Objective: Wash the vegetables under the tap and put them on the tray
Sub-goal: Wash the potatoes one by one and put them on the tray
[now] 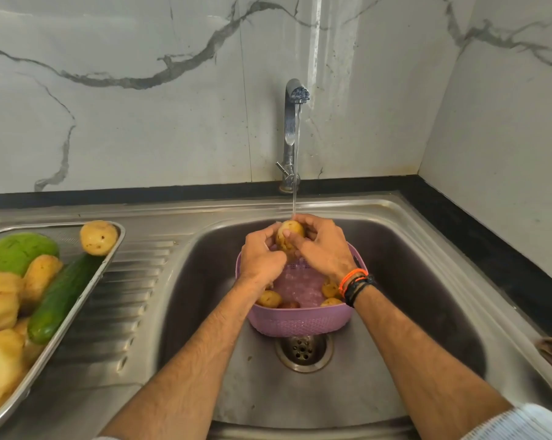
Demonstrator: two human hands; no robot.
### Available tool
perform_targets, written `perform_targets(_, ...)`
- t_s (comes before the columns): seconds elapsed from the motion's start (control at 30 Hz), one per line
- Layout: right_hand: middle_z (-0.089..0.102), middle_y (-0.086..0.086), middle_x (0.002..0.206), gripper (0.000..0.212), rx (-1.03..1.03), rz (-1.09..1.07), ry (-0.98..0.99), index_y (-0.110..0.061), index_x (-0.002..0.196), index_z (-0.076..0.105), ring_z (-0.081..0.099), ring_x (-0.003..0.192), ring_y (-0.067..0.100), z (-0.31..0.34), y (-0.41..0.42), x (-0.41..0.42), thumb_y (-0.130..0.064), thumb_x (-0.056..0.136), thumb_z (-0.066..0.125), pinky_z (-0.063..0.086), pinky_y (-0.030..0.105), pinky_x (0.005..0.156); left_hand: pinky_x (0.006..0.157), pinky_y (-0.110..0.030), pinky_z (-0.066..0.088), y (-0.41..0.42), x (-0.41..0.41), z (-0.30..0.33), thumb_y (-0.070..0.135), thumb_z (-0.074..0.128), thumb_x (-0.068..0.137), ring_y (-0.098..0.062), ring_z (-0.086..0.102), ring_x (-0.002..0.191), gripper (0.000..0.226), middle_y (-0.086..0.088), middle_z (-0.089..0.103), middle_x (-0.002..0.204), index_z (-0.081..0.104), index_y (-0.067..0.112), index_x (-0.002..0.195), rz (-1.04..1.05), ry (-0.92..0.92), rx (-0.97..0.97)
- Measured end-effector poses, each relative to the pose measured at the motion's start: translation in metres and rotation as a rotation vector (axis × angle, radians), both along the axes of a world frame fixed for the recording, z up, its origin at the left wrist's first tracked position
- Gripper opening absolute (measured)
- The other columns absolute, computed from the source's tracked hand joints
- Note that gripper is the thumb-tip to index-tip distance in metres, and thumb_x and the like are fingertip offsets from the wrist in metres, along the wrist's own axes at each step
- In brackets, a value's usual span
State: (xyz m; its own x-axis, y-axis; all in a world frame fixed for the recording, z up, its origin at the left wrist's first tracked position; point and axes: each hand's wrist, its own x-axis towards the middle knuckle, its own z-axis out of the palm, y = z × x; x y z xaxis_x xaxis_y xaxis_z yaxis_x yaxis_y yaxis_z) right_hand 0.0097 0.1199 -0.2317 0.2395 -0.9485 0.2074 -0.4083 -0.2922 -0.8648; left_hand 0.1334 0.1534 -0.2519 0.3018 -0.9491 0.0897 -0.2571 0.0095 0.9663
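While a thin stream of tap water falls onto it, the small yellow-brown potato sits clasped between both hands above the lilac perforated plastic basket, which stands in the stainless steel sink basin. The left hand curls its fingers round the potato's left and lower side; the right hand wraps its fingers over the top and right. Only the potato's upper face shows, the rest being covered by the fingers. On the right wrist sit orange and black thread bands.

Inside the basket, a few more potatoes and something reddish lie partly hidden under the wrists and behind the near rim; how many are there cannot be told. The round metal drain shows just in front of the basket, its far edge covered by it.

On the ribbed draining board to the left rests a steel rectangular tray, cut off by the left edge. It holds a dark green cucumber, a pale green vegetable, and several potatoes, one round potato lying at its far corner. Between tray and basin the ribbed steel lies bare.

The chrome tap rises from the dark bench behind the sink, against a marble-patterned wall. A brown object at the right edge is too cut off to identify.
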Motion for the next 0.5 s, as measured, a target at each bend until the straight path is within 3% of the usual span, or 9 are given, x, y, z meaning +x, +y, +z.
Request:
perform_targets(0.07,0.068,0.004,0.124,0.056,-0.029,0.016,0.077,-0.018,0.135,0.059,0.063,0.115,0.017,-0.001,0.001,0.001,-0.028,0.083,0.077,0.049,0.035,0.105,0.096,-0.04,0.055,0.001,-0.001,0.0,0.005,0.062,0.07,-0.009,0.069,0.101,0.059,0.014,0.076,0.096,0.07,0.053,0.103,0.028,-0.017,0.004)
perform_targets(0.17,0.071,0.004,0.119,0.056,-0.075,-0.042,0.045,-0.015,0.13,0.063,0.065,0.108,0.014,0.0,0.004,0.004,-0.025,0.079,0.083,0.052,0.033,0.101,0.093,-0.039,0.057,0.004,-0.004,0.003,0.0,0.062,0.076,-0.008,0.07,0.095,0.066,0.015,0.076,0.086,0.064,0.066,0.078,0.08,-0.044,0.006)
perform_targets(0.27,0.073,0.004,0.112,0.048,-0.14,-0.109,0.011,-0.013,0.124,0.068,0.067,0.103,0.013,0.002,0.009,0.007,-0.025,0.08,0.082,0.054,0.032,0.098,0.091,-0.034,0.057,0.006,-0.007,0.008,-0.002,0.063,0.08,-0.006,0.069,0.093,0.06,0.015,0.074,0.08,0.067,0.057,0.079,0.117,-0.033,-0.001)
perform_targets(0.4,0.067,0.01,0.126,0.049,-0.149,-0.072,0.143,-0.012,0.137,0.058,0.062,0.117,0.021,0.008,0.012,0.008,-0.021,0.09,0.069,0.041,0.022,0.104,0.075,-0.017,0.054,0.009,-0.01,0.014,0.001,0.065,0.082,0.003,0.067,0.078,0.05,0.021,0.068,0.068,0.068,0.048,0.096,0.156,-0.048,-0.002)
perform_targets(0.5,0.062,0.011,0.134,0.052,-0.106,-0.008,0.189,-0.012,0.143,0.051,0.056,0.125,0.023,0.008,0.01,0.004,-0.021,0.093,0.065,0.036,0.023,0.108,0.082,-0.022,0.052,0.012,-0.012,0.015,0.002,0.067,0.081,0.002,0.064,0.081,0.037,0.022,0.067,0.068,0.072,0.037,0.091,0.161,-0.062,0.001)
